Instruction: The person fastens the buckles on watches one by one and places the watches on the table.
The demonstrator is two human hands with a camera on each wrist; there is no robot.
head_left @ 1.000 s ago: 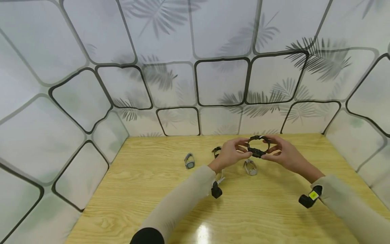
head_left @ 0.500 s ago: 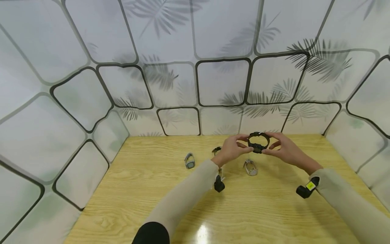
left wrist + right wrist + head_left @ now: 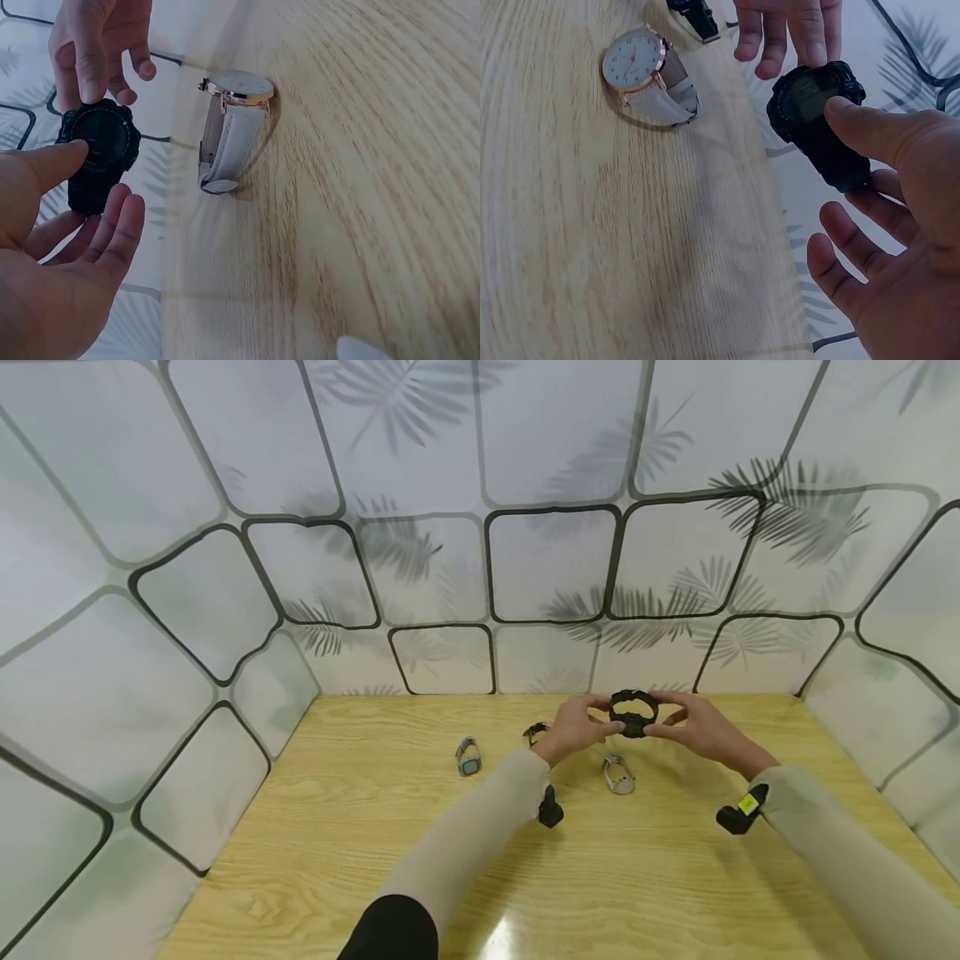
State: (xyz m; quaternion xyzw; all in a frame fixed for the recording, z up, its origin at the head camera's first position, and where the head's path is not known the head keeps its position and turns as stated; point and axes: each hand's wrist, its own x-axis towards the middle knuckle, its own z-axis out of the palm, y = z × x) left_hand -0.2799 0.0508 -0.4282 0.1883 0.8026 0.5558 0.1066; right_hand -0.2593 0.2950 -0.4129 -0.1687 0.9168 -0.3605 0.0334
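Presently both hands hold one black digital watch (image 3: 634, 713) in the air above the far part of the wooden table (image 3: 375, 860), just in front of the patterned back wall (image 3: 547, 560). The left hand (image 3: 576, 727) grips the watch at its left side: in the left wrist view its thumb (image 3: 45, 161) lies against the edge of the case and the other fingers (image 3: 112, 232) curl loosely under the strap, not pressed together. The right hand (image 3: 697, 727) grips the same watch from the right: in the right wrist view its thumb (image 3: 870, 124) rests on the rim of the case, a finger sits behind the strap, and the remaining fingers (image 3: 847, 255) are spread apart and touch nothing. The watch face is turned toward the person and its strap forms a closed loop.

On the table, below and slightly nearer than the held watch, stands a white-strapped watch (image 3: 618, 774) with a round pale dial and a rose-coloured bezel, resting on its strap edge, clear of both hands. A dark-strapped watch (image 3: 534, 730) lies just left of the left hand, partly hidden by it. A grey watch (image 3: 468, 756) stands further left, well apart from the others. Each forearm wears a beige sleeve (image 3: 480, 827) and a small black camera unit (image 3: 738, 814) at the wrist.
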